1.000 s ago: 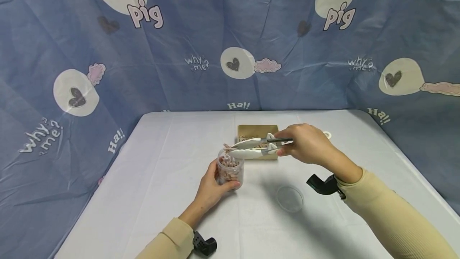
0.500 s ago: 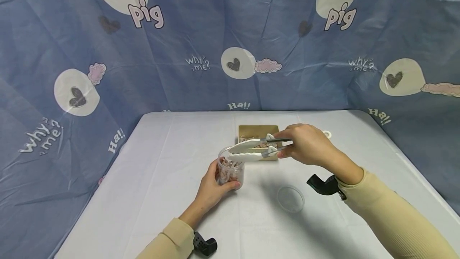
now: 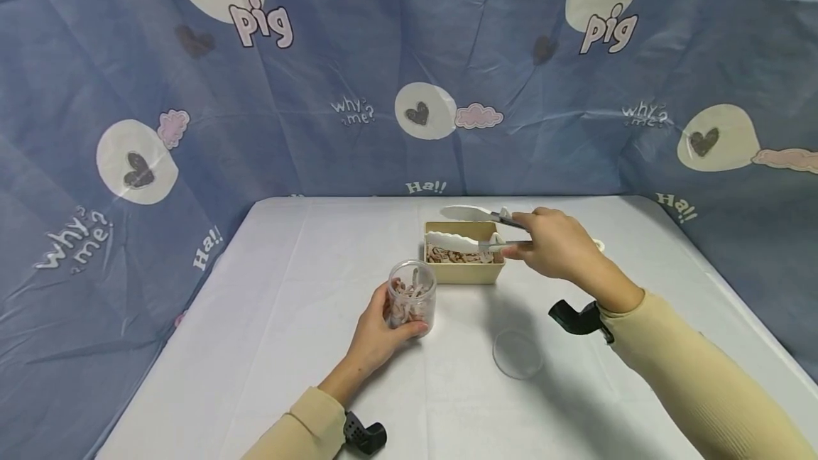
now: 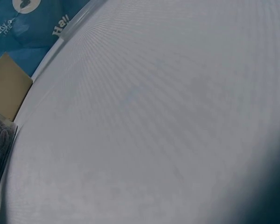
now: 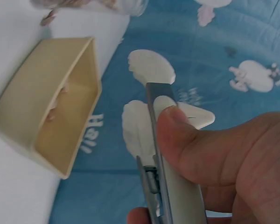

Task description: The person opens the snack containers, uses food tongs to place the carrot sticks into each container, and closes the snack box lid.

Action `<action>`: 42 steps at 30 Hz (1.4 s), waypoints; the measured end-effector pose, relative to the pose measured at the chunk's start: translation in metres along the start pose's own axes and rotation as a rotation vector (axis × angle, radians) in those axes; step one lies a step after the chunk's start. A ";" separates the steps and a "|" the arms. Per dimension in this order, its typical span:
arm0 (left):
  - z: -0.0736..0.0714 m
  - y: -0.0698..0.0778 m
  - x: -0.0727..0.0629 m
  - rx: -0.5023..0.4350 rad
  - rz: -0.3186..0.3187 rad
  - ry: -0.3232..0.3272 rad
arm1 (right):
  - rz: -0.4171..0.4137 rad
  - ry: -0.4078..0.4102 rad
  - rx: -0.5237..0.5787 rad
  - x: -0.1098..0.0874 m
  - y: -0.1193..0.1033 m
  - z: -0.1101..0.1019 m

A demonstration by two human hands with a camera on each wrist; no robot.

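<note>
My left hand [image 3: 377, 336] grips a clear jar [image 3: 422, 307] that stands on the table, with reddish-brown and pale pieces inside. Above the beige box [image 3: 466, 274], my right hand [image 3: 559, 247] holds tongs [image 3: 456, 242] with white scalloped tips. Those tips are spread apart with nothing between them. Brown curled pieces [image 3: 454, 255] lie in the box. From the right wrist, the thumb is seen pressing on the metal handle of the tongs [image 5: 170, 154], beside the box [image 5: 42, 84]. Only the jar's edge [image 4: 0, 149] shows in the left wrist view.
A clear round lid [image 3: 517, 355] lies flat on the white-covered table [image 3: 287, 346], right of the jar. Behind the table hangs a blue printed cloth [image 3: 358, 155]. One small brown piece [image 5: 47, 17] appears outside the box in the right wrist view.
The tongs have moved from over the jar, back and right to above the box, and their tips have spread wider. The piece at their tips is gone. My left hand and jar stay put.
</note>
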State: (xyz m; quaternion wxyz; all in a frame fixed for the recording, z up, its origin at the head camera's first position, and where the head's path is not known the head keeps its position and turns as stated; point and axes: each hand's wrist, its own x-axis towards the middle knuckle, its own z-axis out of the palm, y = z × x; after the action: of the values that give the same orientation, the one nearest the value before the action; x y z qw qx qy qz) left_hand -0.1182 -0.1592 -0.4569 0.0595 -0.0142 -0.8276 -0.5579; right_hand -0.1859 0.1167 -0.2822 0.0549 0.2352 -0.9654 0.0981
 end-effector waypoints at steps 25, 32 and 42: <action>-0.001 0.000 0.000 -0.008 -0.015 -0.016 | 0.141 -0.279 -0.143 0.048 0.017 0.025; 0.000 -0.001 0.000 -0.016 -0.011 -0.014 | 0.171 -0.340 -0.111 0.055 0.018 0.035; 0.002 0.000 0.000 -0.017 -0.004 -0.003 | 0.148 -0.306 -0.100 0.062 0.016 0.045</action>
State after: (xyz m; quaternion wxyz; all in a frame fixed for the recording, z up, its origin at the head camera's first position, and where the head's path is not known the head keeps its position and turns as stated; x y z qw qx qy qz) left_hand -0.1180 -0.1574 -0.4573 0.0568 -0.0138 -0.8229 -0.5652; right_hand -0.2513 0.0938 -0.3192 -0.0886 0.1726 -0.9809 0.0168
